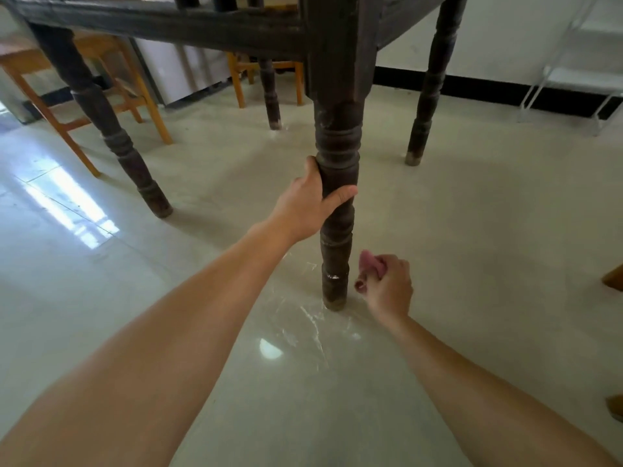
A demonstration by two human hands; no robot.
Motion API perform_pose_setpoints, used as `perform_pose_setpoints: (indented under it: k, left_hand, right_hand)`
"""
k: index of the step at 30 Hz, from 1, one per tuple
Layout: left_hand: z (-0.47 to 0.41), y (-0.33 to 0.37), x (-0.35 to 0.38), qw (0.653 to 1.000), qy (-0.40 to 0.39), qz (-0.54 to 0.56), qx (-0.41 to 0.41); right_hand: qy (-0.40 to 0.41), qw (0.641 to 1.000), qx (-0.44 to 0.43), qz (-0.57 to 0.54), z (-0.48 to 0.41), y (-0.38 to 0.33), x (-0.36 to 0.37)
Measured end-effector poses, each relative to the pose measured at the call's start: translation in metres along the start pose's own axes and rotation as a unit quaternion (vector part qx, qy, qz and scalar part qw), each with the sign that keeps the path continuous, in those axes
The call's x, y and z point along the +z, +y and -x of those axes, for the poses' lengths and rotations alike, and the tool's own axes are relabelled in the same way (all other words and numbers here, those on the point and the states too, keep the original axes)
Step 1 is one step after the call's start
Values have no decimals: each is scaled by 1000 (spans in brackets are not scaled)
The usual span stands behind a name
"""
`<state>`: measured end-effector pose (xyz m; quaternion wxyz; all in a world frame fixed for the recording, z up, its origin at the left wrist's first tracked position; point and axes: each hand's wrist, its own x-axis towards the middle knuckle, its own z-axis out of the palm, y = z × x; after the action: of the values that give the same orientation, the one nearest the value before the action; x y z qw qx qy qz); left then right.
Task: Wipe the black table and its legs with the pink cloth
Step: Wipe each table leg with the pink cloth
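I look from low down at the black table (161, 25); its dark apron runs across the top of the view. The nearest turned leg (337, 143) stands in the middle on the pale floor. My left hand (312, 200) grips this leg about halfway down, thumb across the front. My right hand (387, 286) is lower, just right of the leg's foot, and holds the bunched pink cloth (369, 266). The cloth is a little apart from the leg. Three other black legs stand at the left (111, 136), the far middle (271, 92) and the right (426, 92).
Orange wooden chairs (135, 92) stand behind the table at the left and centre. A white wire rack (573, 75) is against the wall at the right. White scuff marks (313, 318) streak the floor by the near leg's foot. Wooden furniture feet (613, 278) poke in at the right edge.
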<state>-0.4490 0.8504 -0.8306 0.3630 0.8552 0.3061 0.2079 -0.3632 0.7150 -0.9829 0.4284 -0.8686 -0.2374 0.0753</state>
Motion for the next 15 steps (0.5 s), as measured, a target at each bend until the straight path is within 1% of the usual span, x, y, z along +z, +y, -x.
perform_pose_setpoints:
  k: [2, 4, 6, 9, 12, 15]
  left_hand:
    - [3, 3, -1, 1000, 2, 19, -8]
    - [5, 7, 0, 999, 4, 35, -18]
    - [5, 11, 0, 999, 6, 41, -24]
    - [4, 10, -1, 999, 12, 30, -28]
    - [2, 5, 0, 999, 12, 22, -27]
    - [1, 3, 1, 1000, 11, 22, -17]
  right_hand:
    - [-65, 996, -53, -14, 34, -12, 26]
    - [-129, 985, -111, -16, 67, -25, 50]
    - [-159, 978, -135, -30, 82, -35, 64]
    - [-132, 984, -110, -44, 67, -33, 60]
    - [-66, 995, -49, -51, 34, -3, 39]
    - [-10, 998, 27, -51, -1, 28, 16]
